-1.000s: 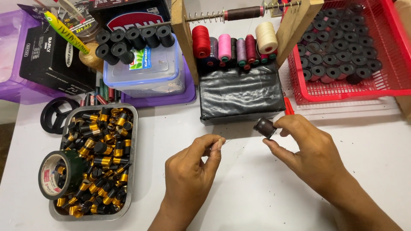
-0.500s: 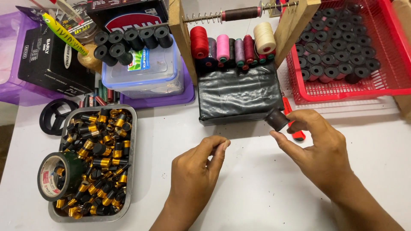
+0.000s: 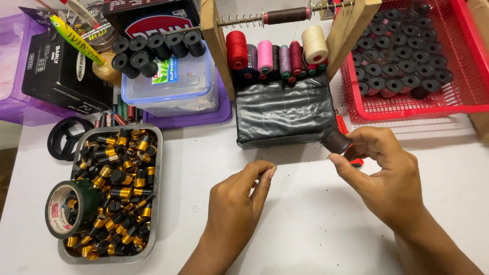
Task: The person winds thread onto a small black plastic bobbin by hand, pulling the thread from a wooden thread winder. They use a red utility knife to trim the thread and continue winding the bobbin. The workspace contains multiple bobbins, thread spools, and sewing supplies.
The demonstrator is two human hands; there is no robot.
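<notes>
on the white table (image 3: 305, 219) our right hand (image 3: 384, 175) pinches a small dark spool (image 3: 336, 139), and our left hand (image 3: 239, 203) presses fingertips together beside it.

Two bare hands and forearms, entering from the lower edge. No sleeves, gloves, rings, watch or bands anywhere in view. Left hand (image 3: 235, 203): short, trimmed nails, knuckles creased, wrist bare down to the frame edge. Right hand (image 3: 388, 175): likewise short nails, plain fingers, fine hair on the forearm, bare wrist running off toward the lower right corner.
</notes>
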